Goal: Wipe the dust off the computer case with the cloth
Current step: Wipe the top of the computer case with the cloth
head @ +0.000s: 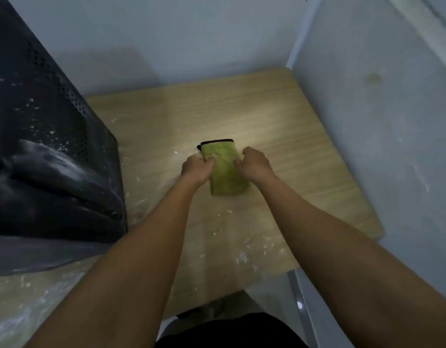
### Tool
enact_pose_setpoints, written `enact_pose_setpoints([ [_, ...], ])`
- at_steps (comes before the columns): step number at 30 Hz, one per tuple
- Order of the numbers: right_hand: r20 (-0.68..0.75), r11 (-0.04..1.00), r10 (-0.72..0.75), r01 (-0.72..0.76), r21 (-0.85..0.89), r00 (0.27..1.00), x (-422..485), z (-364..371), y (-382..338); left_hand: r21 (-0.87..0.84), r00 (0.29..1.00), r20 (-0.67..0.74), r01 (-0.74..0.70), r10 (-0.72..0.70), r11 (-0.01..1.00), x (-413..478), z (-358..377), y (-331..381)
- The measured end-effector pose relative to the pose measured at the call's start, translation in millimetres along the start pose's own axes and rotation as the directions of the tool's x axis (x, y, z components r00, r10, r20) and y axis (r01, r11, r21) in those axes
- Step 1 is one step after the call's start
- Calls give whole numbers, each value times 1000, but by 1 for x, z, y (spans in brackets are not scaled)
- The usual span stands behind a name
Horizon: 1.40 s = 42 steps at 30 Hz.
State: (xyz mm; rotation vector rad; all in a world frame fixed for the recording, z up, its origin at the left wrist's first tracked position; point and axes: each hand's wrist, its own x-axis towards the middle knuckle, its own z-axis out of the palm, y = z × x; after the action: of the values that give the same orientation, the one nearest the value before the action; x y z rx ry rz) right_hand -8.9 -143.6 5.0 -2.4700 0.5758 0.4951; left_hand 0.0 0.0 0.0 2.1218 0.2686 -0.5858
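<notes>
A folded green cloth (224, 169) with a black edge lies on the wooden desk (304, 172), near its middle. My left hand (195, 168) grips the cloth's left side with curled fingers. On the opposite side, my right hand (254, 164) pinches its right edge. The black computer case (48, 156) stands at the left of the desk, apart from both hands. White dust streaks and flecks cover its top and its perforated side panel.
White dust and flakes are scattered over the desk (216, 232) in front of the cloth and along the case's base. Grey partition walls (380, 121) close the desk at the back and right. The desk's front edge runs near my body.
</notes>
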Motion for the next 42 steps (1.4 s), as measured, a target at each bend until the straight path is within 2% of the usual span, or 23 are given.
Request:
enact_pose_setpoints([
  [2, 42, 996, 80, -82, 27, 996, 8, 3, 1, -91, 996, -54, 63, -68, 994, 14, 8, -2],
  [5, 109, 977, 148, -162, 137, 983, 22, 14, 5, -131, 981, -58, 176, -185, 976, 30, 17, -7],
  [10, 116, 944, 156, -183, 275, 981, 37, 27, 6, -60, 979, -87, 179, -184, 982, 34, 23, -6],
  [15, 22, 969, -22, 16, 247, 1000, 31, 31, 4, -39, 970, -208, 119, -125, 992, 31, 31, -4],
  [22, -118, 874, -230, 259, 412, 966, 2, 23, -5, -264, 953, -290, 11, -91, 964, 11, 21, -2],
  [27, -189, 743, -275, 334, 580, 942, -36, 14, -27, -367, 931, -365, -157, 13, 917, -23, -7, -3],
  [36, -297, 512, -307, 420, 749, 904, -149, -19, -74, -519, 904, -373, -391, 211, 760, -116, -77, 10],
  [38, -303, 428, -284, 403, 809, 910, -176, -26, -84, -527, 880, -394, -454, 267, 718, -140, -91, 16],
  [42, -183, 204, -299, 250, 946, 936, -223, -43, -101, -564, 837, -436, -541, 332, 624, -182, -111, 28],
])
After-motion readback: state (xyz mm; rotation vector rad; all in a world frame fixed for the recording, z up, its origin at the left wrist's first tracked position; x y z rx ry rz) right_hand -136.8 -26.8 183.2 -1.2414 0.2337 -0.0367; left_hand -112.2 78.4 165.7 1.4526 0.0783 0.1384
